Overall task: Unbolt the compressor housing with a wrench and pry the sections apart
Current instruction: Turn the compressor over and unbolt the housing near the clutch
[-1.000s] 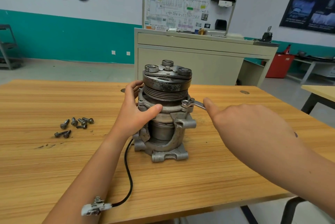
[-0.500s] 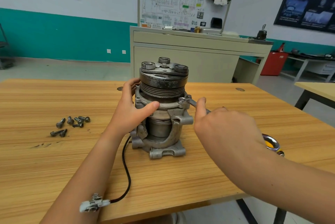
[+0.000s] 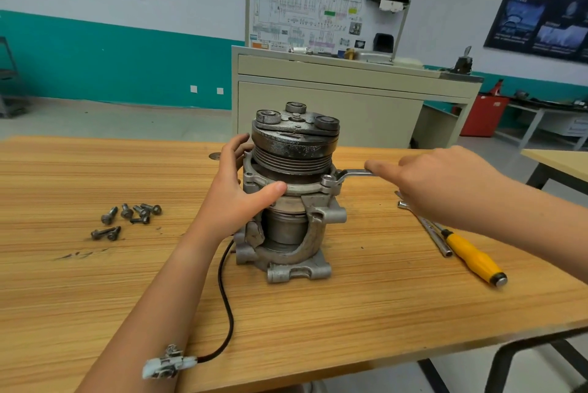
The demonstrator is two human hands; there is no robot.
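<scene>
Right hand pinched the wrench lying from bolt toward the surface's right edge; left hand clasped the housing.

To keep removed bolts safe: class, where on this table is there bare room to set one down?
Bare wooden tabletop: in front of the grey metal compressor, between its black cable and the yellow-handled screwdriver; also left of the loose steel bolts. Crowded: around the compressor, with the left hand, right hand and silver wrench.
</scene>
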